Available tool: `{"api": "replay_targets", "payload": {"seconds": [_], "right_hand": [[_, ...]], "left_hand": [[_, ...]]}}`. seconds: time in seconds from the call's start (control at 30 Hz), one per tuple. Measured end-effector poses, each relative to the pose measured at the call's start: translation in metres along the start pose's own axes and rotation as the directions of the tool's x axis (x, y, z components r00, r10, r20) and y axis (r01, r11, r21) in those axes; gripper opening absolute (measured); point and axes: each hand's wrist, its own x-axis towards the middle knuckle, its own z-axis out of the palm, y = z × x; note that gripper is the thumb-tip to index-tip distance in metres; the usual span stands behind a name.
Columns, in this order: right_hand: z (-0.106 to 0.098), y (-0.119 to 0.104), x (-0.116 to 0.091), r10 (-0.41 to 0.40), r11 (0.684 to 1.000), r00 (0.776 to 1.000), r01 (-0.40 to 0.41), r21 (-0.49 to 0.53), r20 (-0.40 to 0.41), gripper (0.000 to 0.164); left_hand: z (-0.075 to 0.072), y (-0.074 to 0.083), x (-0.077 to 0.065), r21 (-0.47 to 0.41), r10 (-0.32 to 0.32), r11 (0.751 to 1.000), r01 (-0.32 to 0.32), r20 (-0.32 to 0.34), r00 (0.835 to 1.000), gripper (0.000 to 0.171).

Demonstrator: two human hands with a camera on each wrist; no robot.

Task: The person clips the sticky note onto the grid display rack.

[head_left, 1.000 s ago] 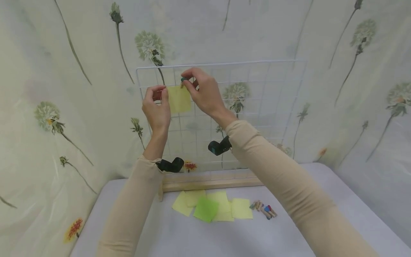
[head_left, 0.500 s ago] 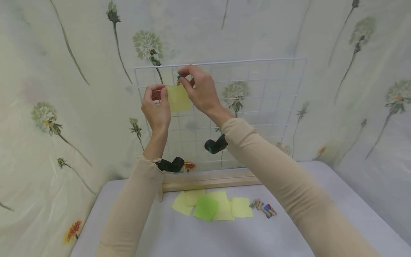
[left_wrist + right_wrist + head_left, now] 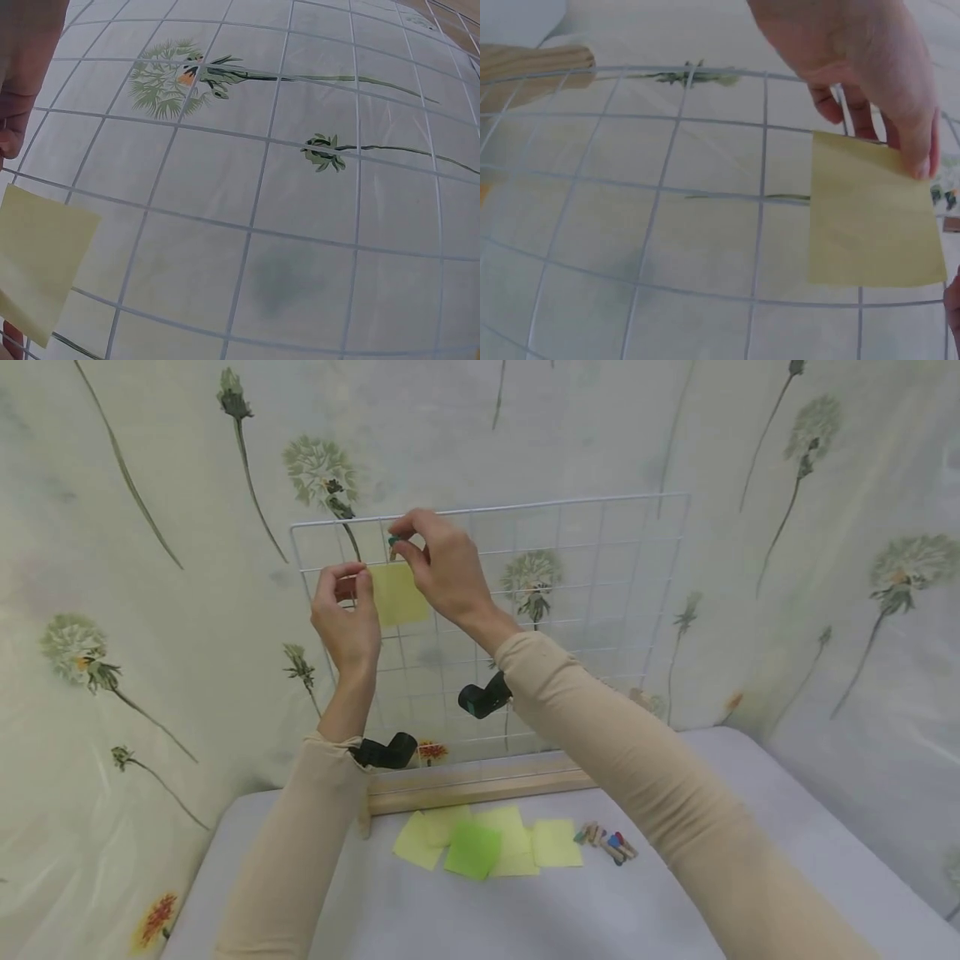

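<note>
My left hand (image 3: 347, 622) pinches a square yellow sticky note (image 3: 400, 595) by its upper left corner, holding it up against a white wire grid (image 3: 558, 585). Thumb and fingers of my right hand (image 3: 450, 568) pinch a small wooden clothespin (image 3: 392, 550) with a teal end, its tip at the note's top edge. In the right wrist view, the left thumb lies over the front of the note (image 3: 877, 217), the other fingers behind the grid. The left wrist view shows the note (image 3: 41, 259) hanging flat, part of the left hand (image 3: 26, 75) at its border.
On the white table (image 3: 540, 918) lie several yellow sticky notes (image 3: 557, 843) and a green one (image 3: 472, 850). To their right is a small pile of clothespins (image 3: 611, 843) with coloured ends. A wooden base (image 3: 480, 793) supports the grid before a flower-printed curtain.
The right hand has shifted the clothespin left along the note's top edge and slightly up. The left hand keeps its pinch on the note. The head view has turned slightly right.
</note>
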Motion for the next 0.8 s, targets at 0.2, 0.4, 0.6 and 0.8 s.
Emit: {"api": "replay_targets", "payload": {"seconds": [0.2, 0.4, 0.6, 0.8], "right_hand": [[0.0023, 0.0036, -0.0002, -0.003, 1.0, 1.0, 0.003, -0.005, 0.029, 0.015], [0.0026, 0.002, 0.0026, 0.021, 1.0, 0.999, -0.021, -0.007, 0.045, 0.014], [0.005, 0.0024, 0.0061, 0.026, 0.999, 0.998, -0.025, -0.023, 0.064, 0.013], [0.0051, 0.0023, 0.0088, 0.022, 0.998, 0.996, -0.017, -0.055, 0.091, 0.012]], "left_hand": [[0.0031, -0.0004, 0.0, -0.009, 0.006, 1.0, -0.006, 0.001, 1.0, 0.01], [0.0033, 0.0002, -0.0001, 0.002, 0.001, 1.0, -0.001, -0.004, 1.0, 0.01], [0.003, 0.0002, 0.0005, -0.007, 0.006, 1.0, -0.006, -0.017, 1.0, 0.01], [0.0023, -0.0009, 0.0015, -0.014, 0.003, 1.0, -0.003, -0.019, 1.0, 0.01]]}}
